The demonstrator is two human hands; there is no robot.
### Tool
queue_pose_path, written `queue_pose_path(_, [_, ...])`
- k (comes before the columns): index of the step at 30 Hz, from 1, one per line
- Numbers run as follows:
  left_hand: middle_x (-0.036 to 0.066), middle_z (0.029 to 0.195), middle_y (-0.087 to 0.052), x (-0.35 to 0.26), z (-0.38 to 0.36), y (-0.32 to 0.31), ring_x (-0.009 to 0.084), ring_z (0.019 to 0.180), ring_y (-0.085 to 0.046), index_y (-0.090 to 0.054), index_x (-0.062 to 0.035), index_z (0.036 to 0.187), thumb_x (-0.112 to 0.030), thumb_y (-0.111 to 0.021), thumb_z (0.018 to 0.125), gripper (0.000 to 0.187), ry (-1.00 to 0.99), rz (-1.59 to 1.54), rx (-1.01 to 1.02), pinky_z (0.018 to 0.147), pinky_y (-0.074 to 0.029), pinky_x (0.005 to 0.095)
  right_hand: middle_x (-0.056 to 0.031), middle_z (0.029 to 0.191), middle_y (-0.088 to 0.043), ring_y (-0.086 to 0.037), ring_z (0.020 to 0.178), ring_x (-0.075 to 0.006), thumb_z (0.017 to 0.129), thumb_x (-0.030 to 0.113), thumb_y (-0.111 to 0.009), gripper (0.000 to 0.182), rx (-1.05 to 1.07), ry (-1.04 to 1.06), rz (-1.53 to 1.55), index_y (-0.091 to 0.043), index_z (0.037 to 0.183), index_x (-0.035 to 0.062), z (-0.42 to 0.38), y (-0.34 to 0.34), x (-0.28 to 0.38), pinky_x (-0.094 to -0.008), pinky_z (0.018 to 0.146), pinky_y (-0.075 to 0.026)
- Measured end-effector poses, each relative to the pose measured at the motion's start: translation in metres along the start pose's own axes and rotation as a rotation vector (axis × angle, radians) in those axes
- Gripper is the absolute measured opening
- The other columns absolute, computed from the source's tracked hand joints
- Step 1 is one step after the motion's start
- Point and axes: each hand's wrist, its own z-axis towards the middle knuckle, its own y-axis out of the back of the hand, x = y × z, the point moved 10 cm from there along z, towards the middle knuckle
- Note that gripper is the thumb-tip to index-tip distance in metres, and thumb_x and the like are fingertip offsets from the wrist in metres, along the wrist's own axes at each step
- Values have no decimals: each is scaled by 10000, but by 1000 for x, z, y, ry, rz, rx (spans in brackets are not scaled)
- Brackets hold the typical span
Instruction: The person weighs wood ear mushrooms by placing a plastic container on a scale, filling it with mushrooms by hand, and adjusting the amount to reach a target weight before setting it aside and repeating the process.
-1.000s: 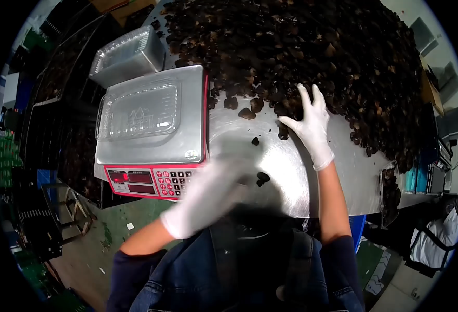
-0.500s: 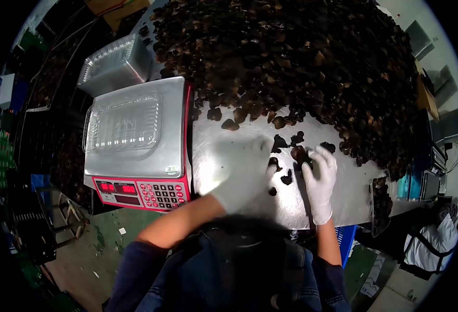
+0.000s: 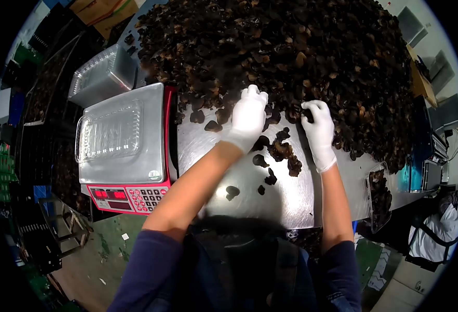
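Both my hands wear white gloves and reach to the near edge of a large heap of dark brown wood ear mushrooms. My left hand rests on the heap's edge with its fingers curled; whatever lies under the fingertips is hidden. To its right, my right hand touches the edge with bent fingers, its thumb apart from them and no held piece visible. Between my forearms, a loose clump of wood ear and several single pieces lie on the metal table.
A red and silver scale stands at the left, with a clear plastic tray on its plate. Behind it is a stack of clear trays. A filled clear tray sits at the table's right edge.
Both hands have moved forward from the loose pieces to the heap's edge. The left was blurred low over the table. A clump now lies nearer to me, and the view has shifted slightly.
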Motion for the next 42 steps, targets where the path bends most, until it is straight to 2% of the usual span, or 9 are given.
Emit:
queue_pose_path(5, [128,1096,-540,-13,-65,20,319,1024,-573,-607,-44,991,2,-641,763,236,-82,-194,40,821,-519,401,-107,1231,-596,-569,1137,-313,712,120,-783,585,79,-48,-186,-625,1274,157,-49,49,4,-402,941,-473])
queue_pose_path(9, [139,1247,-538,-12,-101,20,319,1071,-582,-633,-77,1062,-65,-677,778,288,-85,-259,68,844,-525,402,-55,1006,-635,-553,1051,-250,696,241,-811,294,171,-17,-56,-712,940,109,-67,47,36,-381,948,-362])
queue_pose_path(12, [154,1339,-510,-17,-114,28,330,1124,-573,-637,-84,1077,-104,-703,777,308,-46,-311,125,878,-521,396,-62,1048,-604,-507,1079,-253,679,254,-773,292,400,-24,-312,-711,902,76,-71,15,48,-409,939,-342])
queue_pose_path(20, [142,1273,-570,-25,-129,47,324,1129,-576,-657,-89,1044,-137,-717,798,258,-164,-301,15,880,-521,393,-44,1065,-643,-540,1168,-269,779,187,-713,101,185,129,-215,-701,826,98,-94,53,70,-465,1021,-331])
queue_pose_path(26, [156,1278,-561,-25,-123,39,352,1141,-544,-655,-91,1144,-158,-696,832,322,-166,-469,113,940,-482,418,-125,828,-700,-679,776,-321,688,121,-806,215,874,-225,-249,-748,894,114,-212,154,32,-381,722,-538])
queue_pose_path(28, [199,1332,-513,-31,-107,31,393,1245,-457,-588,-96,1289,-203,-674,848,462,-121,-276,-10,1044,-403,454,-126,804,-695,-668,750,-336,756,111,-770,137,801,-242,-627,-744,890,98,-225,161,-6,-383,681,-523])
queue_pose_path(34, [203,1399,-460,-78,-137,-9,401,1328,-391,-498,-26,1362,-220,-644,850,567,-296,-225,190,1098,-340,492,-199,1215,-609,-585,1119,-351,840,137,-736,365,-30,-213,-212,-655,1184,47,-113,125,11,-408,974,-463])
queue_pose_path(36, [202,1380,-477,-97,-155,-7,393,1312,-416,-539,-27,1300,-226,-652,846,508,-505,-93,312,1085,-354,495,-203,1353,-517,-498,1234,-381,846,148,-729,477,-18,-225,-149,-589,1291,51,-106,91,-7,-432,1051,-405])
queue_pose_path(42, [79,1294,-584,-86,-164,16,318,1222,-522,-638,-98,1184,-180,-684,847,350,-444,-329,355,1009,-448,405,-100,1157,-613,-570,1086,-299,766,91,-738,309,172,-21,61,-692,1072,92,-122,64,53,-388,927,-484])
